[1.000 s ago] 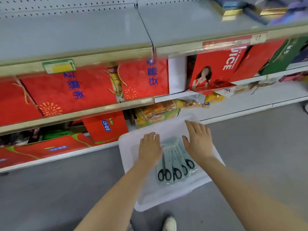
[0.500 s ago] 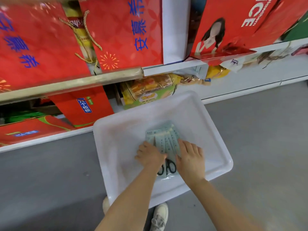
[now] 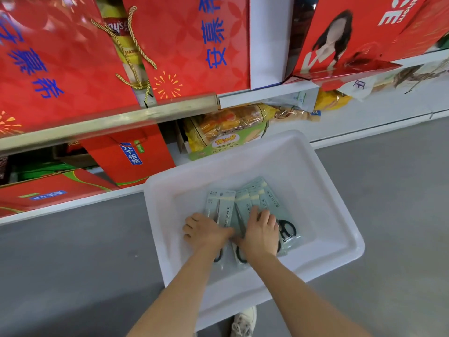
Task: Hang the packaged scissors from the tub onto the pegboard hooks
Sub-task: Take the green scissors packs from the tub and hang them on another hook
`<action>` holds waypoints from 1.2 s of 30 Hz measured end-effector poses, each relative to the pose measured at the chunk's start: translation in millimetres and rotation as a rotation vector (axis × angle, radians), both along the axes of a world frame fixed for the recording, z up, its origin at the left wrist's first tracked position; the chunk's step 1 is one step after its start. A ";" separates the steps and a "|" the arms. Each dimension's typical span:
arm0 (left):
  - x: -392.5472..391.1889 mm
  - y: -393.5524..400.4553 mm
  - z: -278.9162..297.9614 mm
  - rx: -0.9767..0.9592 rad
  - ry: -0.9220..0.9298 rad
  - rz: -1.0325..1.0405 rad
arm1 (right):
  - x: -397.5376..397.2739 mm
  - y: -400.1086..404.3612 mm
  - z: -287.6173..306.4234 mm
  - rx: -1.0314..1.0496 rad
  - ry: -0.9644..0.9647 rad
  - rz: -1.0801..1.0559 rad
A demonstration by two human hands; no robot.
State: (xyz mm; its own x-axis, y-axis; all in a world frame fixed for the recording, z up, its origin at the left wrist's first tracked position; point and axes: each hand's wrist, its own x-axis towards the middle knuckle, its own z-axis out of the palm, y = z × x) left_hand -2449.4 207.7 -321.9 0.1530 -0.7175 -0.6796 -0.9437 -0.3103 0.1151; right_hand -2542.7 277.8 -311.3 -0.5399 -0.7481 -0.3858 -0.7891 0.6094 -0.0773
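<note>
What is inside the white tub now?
Inside the white tub lie fanned scissors packs. The left hand and right hand cover their lower parts; the exact count is hidden.

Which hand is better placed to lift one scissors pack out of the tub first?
Probably the left hand: it grips the leftmost pack, which is fanned apart from the others in the white tub. The right hand lies flat across several overlapping packs.
</note>
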 end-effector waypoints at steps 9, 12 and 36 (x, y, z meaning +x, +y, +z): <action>9.1 -9.1 -0.5 -0.057 0.047 0.013 | 16.7 -15.1 -2.1 -0.030 -0.007 -0.197; 14.8 -8.1 8.1 -0.068 0.195 0.113 | 5.5 -11.1 17.5 -0.088 -0.125 -0.225; 109.4 -62.7 386.7 -1.089 0.691 0.311 | 74.3 -103.9 370.8 -1.115 -0.652 -0.039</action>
